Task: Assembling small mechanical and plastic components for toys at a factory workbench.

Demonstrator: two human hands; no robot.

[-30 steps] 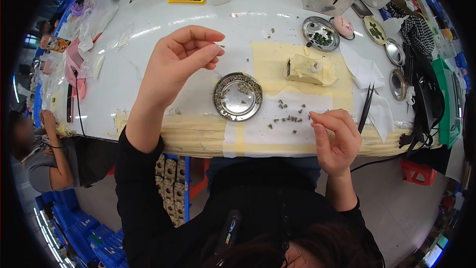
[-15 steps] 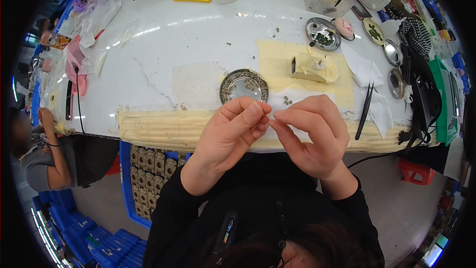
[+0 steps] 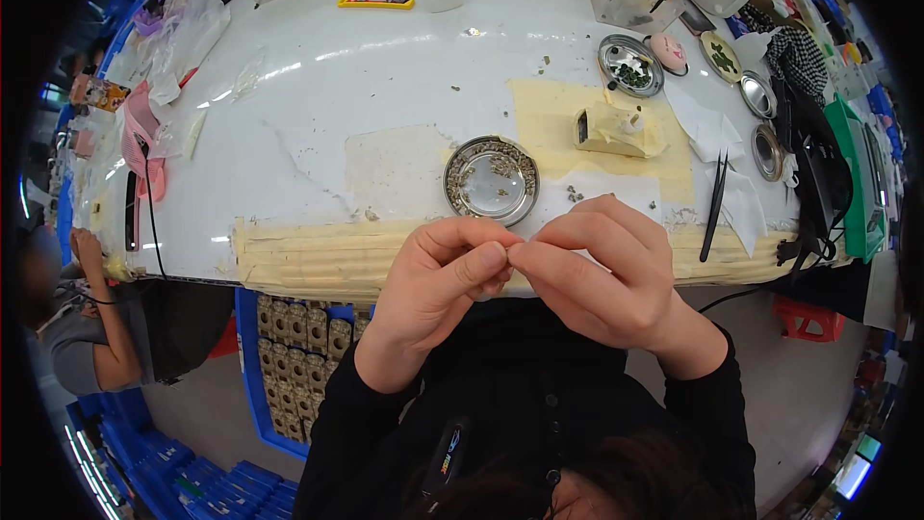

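Note:
Fingertip to fingertip, both of my hands meet above the taped front edge of the table. My left hand (image 3: 435, 284) is closed in a pinch of thumb and forefinger. Against it, the thumb and fingers of my right hand (image 3: 603, 274) are pressed together too. Whatever lies between the tips is too small to make out. Just beyond the fingers stands a round metal dish (image 3: 450, 183) with many tiny greyish pieces along its inside. A few small greenish bits (image 3: 575, 195) lie on white paper beside it.
Black tweezers (image 3: 714, 207) lie to the right. Farther back are a tape-covered block (image 3: 616, 132) and a dish of dark green pieces (image 3: 657, 85). A blue crate (image 3: 252, 366) of patterned metal parts sits below the table's edge. At the left, another person's hand (image 3: 87, 248) touches the table.
My right hand has moved left and down, and its fingertips now touch those of my left hand. The view has shifted slightly, with the dish appearing farther right.

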